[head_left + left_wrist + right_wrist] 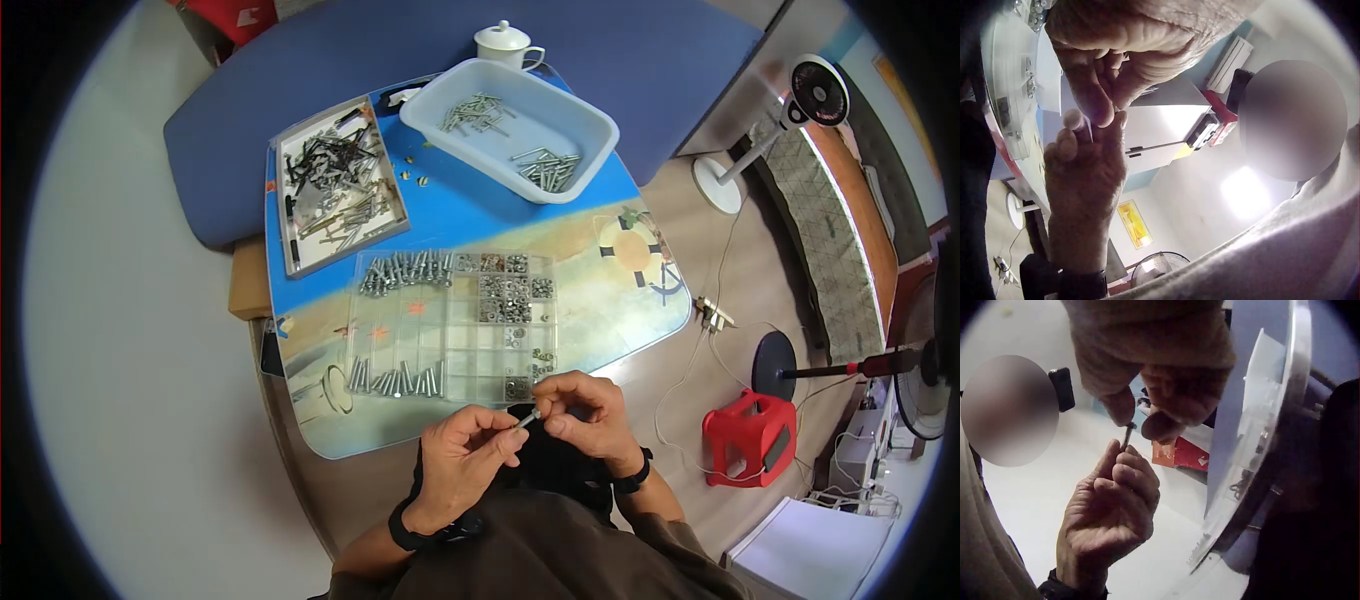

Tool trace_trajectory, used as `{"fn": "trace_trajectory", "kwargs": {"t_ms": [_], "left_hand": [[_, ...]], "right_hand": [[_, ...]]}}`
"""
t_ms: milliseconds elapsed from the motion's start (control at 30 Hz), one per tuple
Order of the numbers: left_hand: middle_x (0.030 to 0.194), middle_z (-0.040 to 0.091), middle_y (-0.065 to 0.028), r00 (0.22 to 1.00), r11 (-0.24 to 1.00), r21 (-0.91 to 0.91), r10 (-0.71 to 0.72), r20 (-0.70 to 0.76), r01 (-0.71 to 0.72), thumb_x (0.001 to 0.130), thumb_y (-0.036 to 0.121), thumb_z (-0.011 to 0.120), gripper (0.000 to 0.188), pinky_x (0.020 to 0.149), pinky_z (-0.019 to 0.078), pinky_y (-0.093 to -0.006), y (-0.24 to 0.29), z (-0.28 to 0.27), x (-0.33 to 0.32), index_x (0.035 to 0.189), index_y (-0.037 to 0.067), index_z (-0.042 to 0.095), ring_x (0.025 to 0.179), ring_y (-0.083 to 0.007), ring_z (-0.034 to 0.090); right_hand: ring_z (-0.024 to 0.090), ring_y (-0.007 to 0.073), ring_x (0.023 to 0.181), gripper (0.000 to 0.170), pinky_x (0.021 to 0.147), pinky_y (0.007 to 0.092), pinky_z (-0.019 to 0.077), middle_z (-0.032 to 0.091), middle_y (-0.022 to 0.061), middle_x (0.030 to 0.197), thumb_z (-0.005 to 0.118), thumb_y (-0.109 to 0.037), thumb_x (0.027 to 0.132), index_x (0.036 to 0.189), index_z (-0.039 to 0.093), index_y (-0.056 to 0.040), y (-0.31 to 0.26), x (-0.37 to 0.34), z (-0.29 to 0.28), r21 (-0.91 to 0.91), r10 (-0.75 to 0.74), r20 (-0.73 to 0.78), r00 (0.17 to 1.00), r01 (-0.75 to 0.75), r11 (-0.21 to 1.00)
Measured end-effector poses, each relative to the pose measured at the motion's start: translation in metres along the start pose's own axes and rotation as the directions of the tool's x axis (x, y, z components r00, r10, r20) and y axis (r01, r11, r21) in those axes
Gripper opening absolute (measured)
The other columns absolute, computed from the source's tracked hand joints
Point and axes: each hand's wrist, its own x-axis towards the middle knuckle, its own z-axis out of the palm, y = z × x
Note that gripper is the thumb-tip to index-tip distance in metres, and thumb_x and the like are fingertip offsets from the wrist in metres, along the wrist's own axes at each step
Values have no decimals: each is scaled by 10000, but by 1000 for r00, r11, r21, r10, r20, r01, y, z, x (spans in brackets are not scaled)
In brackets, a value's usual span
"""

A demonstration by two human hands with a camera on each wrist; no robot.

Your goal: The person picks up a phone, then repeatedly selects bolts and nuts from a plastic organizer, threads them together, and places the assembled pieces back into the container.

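A small silver bolt [528,418] is held between the two hands, just off the table's front edge. The left hand [465,462] pinches its shank between thumb and fingers. At the bolt's other end, the thumb and forefinger of the right hand [592,418] pinch a small piece, too small to tell apart from the bolt's end. In the right wrist view the bolt [1127,436] stands upright between the fingertips of both hands. Just beyond the hands lies a clear compartment box [462,345] with bolts, nuts and washers.
A white tray [398,200] of mixed screws lies at the back left. A pale blue basin [560,110] with two piles of bolts stands at the back right, a lidded white cup [502,42] behind it. A red stool [722,440] is on the floor at right.
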Motion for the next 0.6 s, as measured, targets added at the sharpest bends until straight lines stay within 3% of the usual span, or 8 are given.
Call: {"fn": "trace_trajectory", "kwargs": {"t_ms": [233, 367, 467, 533, 600], "left_hand": [[809, 708, -50, 1000, 1000, -18, -14, 9, 15, 913, 74, 760, 145, 604, 550, -213, -1, 0, 2, 984, -32, 691, 680, -72, 663], [808, 706, -41, 1000, 1000, 8, -4, 13, 4, 917, 77, 757, 146, 601, 541, -207, -2, 1, 4, 988, -32, 691, 677, -66, 656], [807, 703, -35, 999, 1000, 0, -16, 33, 16, 921, 85, 755, 147, 594, 528, -206, -3, 3, 4, 986, -31, 692, 666, -63, 645], [794, 696, -32, 999, 1000, 19, 2, 36, -3, 933, 106, 744, 151, 591, 520, -209, -2, 4, 6, 973, -27, 686, 657, -62, 638], [781, 690, -30, 999, 999, 40, 21, 30, -22, 945, 128, 734, 160, 588, 512, -211, -2, 2, 6, 960, -23, 680, 648, -61, 631]], "right_hand": [[611, 86, 725, 218, 639, 247, 477, 669, 38, 839, 740, -116, 917, 1092, 695, 6, -9, 10, -4, -86, -14, 83, 996, 21, 996], [621, 98, 720, 193, 640, 257, 483, 674, 44, 840, 721, -129, 932, 1066, 695, 7, -5, 7, -7, -6, -53, 111, 992, 54, 999], [633, 105, 727, 178, 647, 262, 489, 676, 56, 836, 699, -146, 954, 1039, 691, 9, -15, 11, -2, 14, 45, 93, 995, -46, 999], [621, 105, 610, 166, 559, 242, 487, 689, 83, 847, 705, -142, 953, 979, 702, 22, -13, 16, 1, -90, 1, 86, 996, 7, 996], [627, 108, 608, 163, 554, 245, 491, 689, 82, 850, 694, -142, 962, 988, 696, 20, -17, 15, 1, -82, 33, 95, 995, -25, 996]]}}
